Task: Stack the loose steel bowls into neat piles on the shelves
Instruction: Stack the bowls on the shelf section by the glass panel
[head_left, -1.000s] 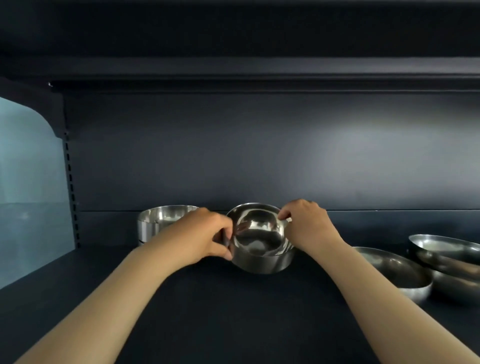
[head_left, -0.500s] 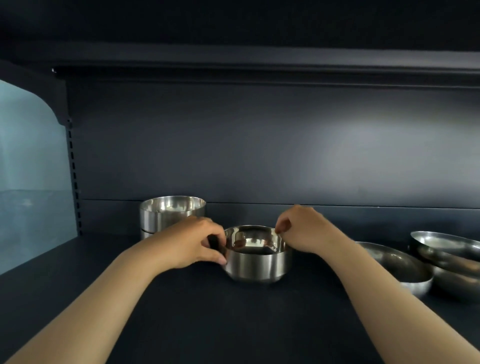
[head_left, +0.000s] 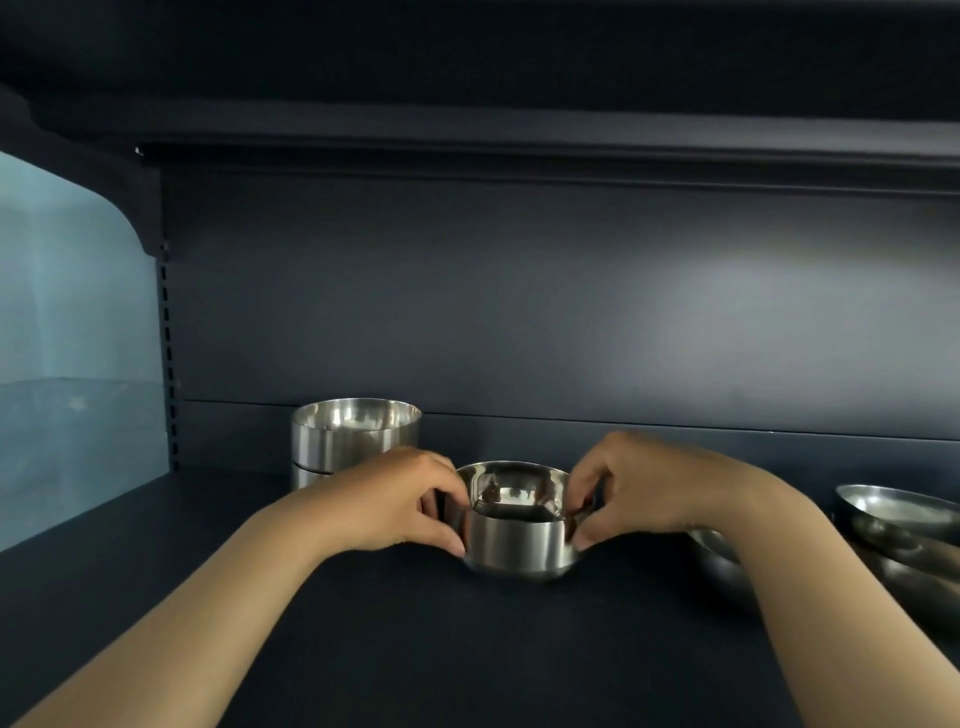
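Left hand (head_left: 395, 501) curling round the left side of the bowl (head_left: 519, 540), thumb low on the wall, fingers hooking over the rim. Right hand (head_left: 636, 491) gripping the opposite side the same way, thumb pressing the wall, fingers bending over the rim. Bowl sitting upright on the dark shelf (head_left: 415, 649), just below the middle of the frame, mouth facing up, reflections of both hands showing inside. Both forearms reaching in from the lower corners, bare to the frame edge. Standing just behind the left hand, toward the centre left: a stack (head_left: 356, 439) of straight-walled steel bowls, one nested in another, lower part hiding behind the wrist, not touching the held bowl. Lying at the right edge: a wide bowl (head_left: 893, 512), tilting, resting on another shallow piece beneath it. Peeking out behind the right forearm, lower right: a second wide bowl (head_left: 719, 558), mostly covered. Rising behind everything: a dark back panel (head_left: 519, 312), with another shelf overhanging along the top. Filling the left edge: a pale blue-grey wall (head_left: 67, 338).
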